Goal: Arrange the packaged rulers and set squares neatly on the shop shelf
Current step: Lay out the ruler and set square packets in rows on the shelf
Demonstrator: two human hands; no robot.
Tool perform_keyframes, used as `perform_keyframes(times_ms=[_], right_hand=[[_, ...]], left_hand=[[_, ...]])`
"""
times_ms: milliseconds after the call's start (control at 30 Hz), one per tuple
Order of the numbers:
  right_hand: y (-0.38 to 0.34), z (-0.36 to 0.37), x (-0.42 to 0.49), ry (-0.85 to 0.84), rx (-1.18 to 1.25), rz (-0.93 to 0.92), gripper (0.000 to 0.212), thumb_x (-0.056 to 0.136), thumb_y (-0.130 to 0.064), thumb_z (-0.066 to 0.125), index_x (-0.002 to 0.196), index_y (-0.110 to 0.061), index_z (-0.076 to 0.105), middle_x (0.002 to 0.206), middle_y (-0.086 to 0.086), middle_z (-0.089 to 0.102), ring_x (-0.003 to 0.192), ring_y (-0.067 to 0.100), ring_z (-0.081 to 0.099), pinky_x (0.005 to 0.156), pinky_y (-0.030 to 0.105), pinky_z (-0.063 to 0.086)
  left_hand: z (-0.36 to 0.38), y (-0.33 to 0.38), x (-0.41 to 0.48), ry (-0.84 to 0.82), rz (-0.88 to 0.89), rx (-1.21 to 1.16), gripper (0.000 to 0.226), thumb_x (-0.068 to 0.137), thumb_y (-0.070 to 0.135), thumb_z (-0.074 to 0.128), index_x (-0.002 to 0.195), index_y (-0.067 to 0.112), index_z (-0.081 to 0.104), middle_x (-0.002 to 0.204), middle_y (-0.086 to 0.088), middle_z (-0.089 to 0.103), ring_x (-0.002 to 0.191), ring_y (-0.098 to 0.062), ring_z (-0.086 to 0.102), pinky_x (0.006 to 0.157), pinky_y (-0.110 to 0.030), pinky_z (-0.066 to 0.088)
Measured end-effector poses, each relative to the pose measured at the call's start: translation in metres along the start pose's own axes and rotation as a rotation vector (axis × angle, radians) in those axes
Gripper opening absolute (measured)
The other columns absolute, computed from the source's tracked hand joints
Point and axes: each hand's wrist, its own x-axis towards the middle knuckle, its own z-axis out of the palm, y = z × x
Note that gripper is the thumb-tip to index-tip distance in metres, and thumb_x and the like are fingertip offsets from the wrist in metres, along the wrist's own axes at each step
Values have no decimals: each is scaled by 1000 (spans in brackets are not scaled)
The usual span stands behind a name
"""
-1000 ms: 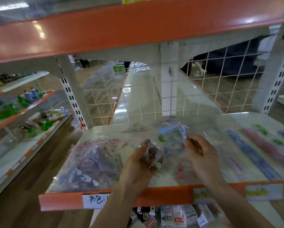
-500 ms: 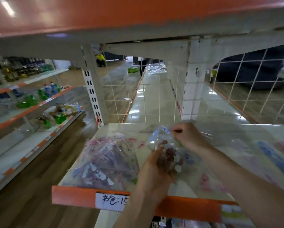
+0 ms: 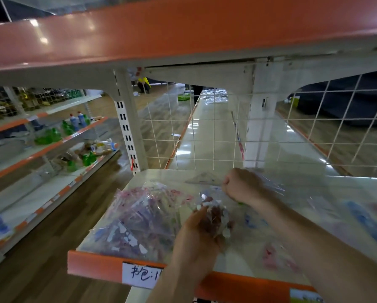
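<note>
A heap of clear packets with pink and blue set squares (image 3: 137, 219) lies on the left of the white shelf (image 3: 314, 184). My left hand (image 3: 201, 235) grips a crumpled clear plastic packet (image 3: 216, 212) above the shelf's front. My right hand (image 3: 241, 185) is fisted further back, pinching the far end of the same plastic. A clear triangular set square (image 3: 203, 178) lies just behind my right hand. Flat packaged rulers (image 3: 366, 221), blue and pink, lie to the right.
An orange shelf edge (image 3: 91, 264) with a handwritten label (image 3: 142, 275) runs along the front. A wire grid back panel (image 3: 205, 136) closes the rear, and an orange upper shelf (image 3: 183, 29) hangs overhead. Shelves with green bottles (image 3: 50, 136) stand at the left.
My right hand has moved back and up along the shelf, stretching the plastic away from my left hand. The view has tilted up and shifted right.
</note>
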Motion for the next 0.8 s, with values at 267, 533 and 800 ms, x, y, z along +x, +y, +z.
perform_keyframes(times_ms=[267, 533, 800], right_hand=[[-34, -14, 2, -139, -148, -122, 22, 90, -10, 53, 107, -13, 66, 106, 5, 67, 94, 22, 62, 80, 30, 48], [-36, 9, 0, -242, -230, -146, 34, 87, -15, 56, 119, -21, 65, 123, 4, 61, 109, 23, 59, 93, 29, 47], [-64, 16, 11, -171, -159, -252, 22, 89, -17, 57, 109, -15, 64, 115, 3, 62, 109, 25, 57, 90, 33, 44]], left_hand=[[2, -1, -1, -1, 87, -3, 22, 88, 12, 49, 82, 6, 70, 80, -13, 69, 70, -24, 67, 69, -36, 54], [-15, 38, -5, 50, 221, 55, 16, 87, 16, 51, 87, 8, 64, 82, -11, 64, 79, -26, 59, 53, -25, 52], [-27, 34, -8, 45, 152, -12, 15, 86, 16, 52, 79, 7, 61, 74, -10, 60, 65, -22, 59, 64, -30, 46]])
